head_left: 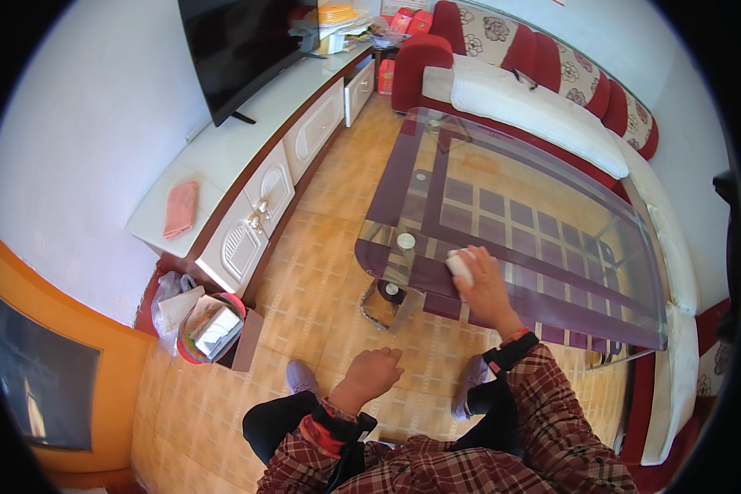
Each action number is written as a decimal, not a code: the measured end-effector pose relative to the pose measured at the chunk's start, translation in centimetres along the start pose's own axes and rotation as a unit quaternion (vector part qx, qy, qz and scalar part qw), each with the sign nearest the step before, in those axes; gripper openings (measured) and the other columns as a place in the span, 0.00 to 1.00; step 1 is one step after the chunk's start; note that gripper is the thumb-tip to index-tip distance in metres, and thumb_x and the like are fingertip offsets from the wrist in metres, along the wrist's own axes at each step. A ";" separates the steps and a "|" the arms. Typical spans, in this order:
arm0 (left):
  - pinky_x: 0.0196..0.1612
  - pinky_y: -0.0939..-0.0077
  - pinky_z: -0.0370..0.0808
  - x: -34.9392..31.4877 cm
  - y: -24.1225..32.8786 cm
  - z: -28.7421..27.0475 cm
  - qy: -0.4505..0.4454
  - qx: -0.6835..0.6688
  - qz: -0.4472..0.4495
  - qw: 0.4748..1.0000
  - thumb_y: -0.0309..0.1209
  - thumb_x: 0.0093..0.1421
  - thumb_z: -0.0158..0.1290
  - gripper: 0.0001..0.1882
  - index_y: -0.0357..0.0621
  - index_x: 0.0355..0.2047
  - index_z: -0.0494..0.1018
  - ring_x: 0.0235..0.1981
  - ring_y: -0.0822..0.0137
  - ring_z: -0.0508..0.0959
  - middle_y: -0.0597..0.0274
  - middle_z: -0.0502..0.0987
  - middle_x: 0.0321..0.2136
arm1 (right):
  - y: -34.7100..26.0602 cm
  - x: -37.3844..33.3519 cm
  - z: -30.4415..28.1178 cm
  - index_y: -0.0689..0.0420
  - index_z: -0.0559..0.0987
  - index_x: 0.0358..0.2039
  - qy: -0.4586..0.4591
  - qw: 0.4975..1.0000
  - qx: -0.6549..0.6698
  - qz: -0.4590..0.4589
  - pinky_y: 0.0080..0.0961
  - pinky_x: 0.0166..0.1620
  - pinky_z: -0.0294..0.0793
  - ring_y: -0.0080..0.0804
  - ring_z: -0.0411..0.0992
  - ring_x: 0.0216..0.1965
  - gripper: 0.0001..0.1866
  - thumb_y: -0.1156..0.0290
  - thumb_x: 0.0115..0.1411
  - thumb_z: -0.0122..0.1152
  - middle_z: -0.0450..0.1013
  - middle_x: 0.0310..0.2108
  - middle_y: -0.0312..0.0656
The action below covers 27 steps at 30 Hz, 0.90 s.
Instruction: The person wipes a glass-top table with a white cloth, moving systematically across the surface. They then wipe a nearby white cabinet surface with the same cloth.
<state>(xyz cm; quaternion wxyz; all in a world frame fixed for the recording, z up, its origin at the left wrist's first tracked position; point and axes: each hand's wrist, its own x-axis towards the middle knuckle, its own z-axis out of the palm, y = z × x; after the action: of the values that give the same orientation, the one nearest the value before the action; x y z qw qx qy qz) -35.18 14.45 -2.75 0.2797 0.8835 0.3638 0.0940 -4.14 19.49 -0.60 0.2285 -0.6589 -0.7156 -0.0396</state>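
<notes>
My right hand (483, 288) is pressed down on the near left part of the glass coffee table (543, 284), its fingers closed over a small white wad (459, 267). Most of the wad lies under the fingers, and I cannot make out whether it is cloth, tissue or sponge. Apart from the table, my left hand (370, 377) hangs over the floor in front of my body. Its fingers are loosely curled together and nothing shows in them. The tabletop is clear glass with dark purple bands and squares.
A white TV cabinet (300, 136) along the left wall bears a television (251, 45) and a folded pink towel (181, 209). Below its near end stands a filled round bin (187, 350) beside a plastic bag (166, 300). A red sofa (420, 70) borders the table's far and right sides.
</notes>
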 end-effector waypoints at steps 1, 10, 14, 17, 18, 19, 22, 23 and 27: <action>0.41 0.52 0.77 0.1 0.1 0.0 -0.003 0.002 0.007 1.000 0.39 0.61 0.56 0.17 0.41 0.46 0.74 0.37 0.45 0.80 0.49 0.79 0.36 | 1.9 -1.1 -1.1 0.51 0.69 0.63 0.006 0.999 -0.034 0.036 0.54 0.69 0.52 0.54 0.58 0.67 0.31 0.58 0.60 0.60 0.64 0.64 0.49; 0.41 0.52 0.77 0.4 0.9 -0.2 -0.044 0.012 0.005 0.999 0.39 0.61 0.56 0.19 0.42 0.48 0.74 0.38 0.44 0.80 0.46 0.80 0.39 | 4.4 -3.6 -0.1 0.55 0.69 0.63 0.094 0.982 -0.108 0.126 0.54 0.67 0.55 0.61 0.58 0.66 0.31 0.57 0.61 0.60 0.62 0.64 0.56; 0.41 0.52 0.77 0.7 0.9 -0.1 -0.033 0.013 0.019 0.999 0.39 0.61 0.56 0.19 0.41 0.49 0.74 0.38 0.44 0.80 0.47 0.80 0.38 | -1.2 -0.3 2.8 0.56 0.70 0.62 0.100 0.992 -0.050 0.056 0.55 0.66 0.56 0.60 0.58 0.66 0.31 0.55 0.61 0.59 0.64 0.62 0.57; 0.37 0.52 0.77 0.9 0.8 0.3 0.015 0.002 0.050 0.999 0.39 0.60 0.57 0.15 0.41 0.41 0.73 0.33 0.45 0.80 0.48 0.79 0.33 | -5.0 3.8 5.2 0.56 0.70 0.62 0.085 0.996 -0.025 0.028 0.55 0.66 0.55 0.60 0.58 0.65 0.32 0.54 0.61 0.58 0.63 0.63 0.57; 0.35 0.52 0.76 0.9 0.7 0.4 0.035 -0.002 0.063 0.997 0.39 0.59 0.57 0.14 0.41 0.36 0.72 0.31 0.46 0.80 0.49 0.78 0.30 | -6.2 5.1 6.2 0.56 0.70 0.62 0.088 0.996 -0.018 0.018 0.56 0.66 0.55 0.60 0.58 0.66 0.32 0.53 0.61 0.58 0.63 0.63 0.56; 0.35 0.52 0.76 0.9 0.7 0.5 0.032 -0.003 0.060 0.998 0.39 0.59 0.57 0.14 0.41 0.36 0.72 0.31 0.46 0.80 0.49 0.78 0.30 | -7.3 6.4 7.2 0.55 0.70 0.62 0.074 0.997 -0.009 0.025 0.56 0.66 0.54 0.61 0.57 0.66 0.32 0.52 0.61 0.58 0.62 0.63 0.56; 0.37 0.52 0.77 1.2 0.3 0.4 0.008 0.015 0.039 0.999 0.40 0.60 0.57 0.15 0.41 0.40 0.73 0.33 0.45 0.80 0.48 0.79 0.33 | -10.2 9.1 9.6 0.55 0.69 0.63 0.087 0.995 0.033 0.022 0.56 0.66 0.54 0.61 0.56 0.67 0.33 0.51 0.61 0.57 0.61 0.64 0.56; 0.38 0.52 0.77 1.3 0.2 0.3 -0.013 0.025 0.020 0.999 0.40 0.61 0.57 0.17 0.42 0.44 0.74 0.35 0.45 0.81 0.48 0.80 0.36 | -10.5 9.5 9.9 0.55 0.68 0.63 0.077 0.996 0.027 0.029 0.56 0.67 0.53 0.61 0.55 0.67 0.33 0.50 0.62 0.56 0.61 0.64 0.57; 0.42 0.55 0.78 2.0 -0.3 -0.5 -0.016 0.028 -0.020 0.999 0.39 0.62 0.57 0.19 0.41 0.49 0.76 0.39 0.44 0.81 0.47 0.81 0.41 | -8.9 9.8 7.9 0.57 0.65 0.65 0.092 0.994 0.045 0.042 0.55 0.68 0.51 0.62 0.54 0.68 0.32 0.51 0.67 0.52 0.60 0.65 0.58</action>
<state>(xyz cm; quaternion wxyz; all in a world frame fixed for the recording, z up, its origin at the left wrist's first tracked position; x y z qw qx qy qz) -34.12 16.26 -2.57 0.2628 0.8849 0.3793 0.0637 -15.15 30.27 -1.77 0.3238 -0.6710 -0.6644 -0.0580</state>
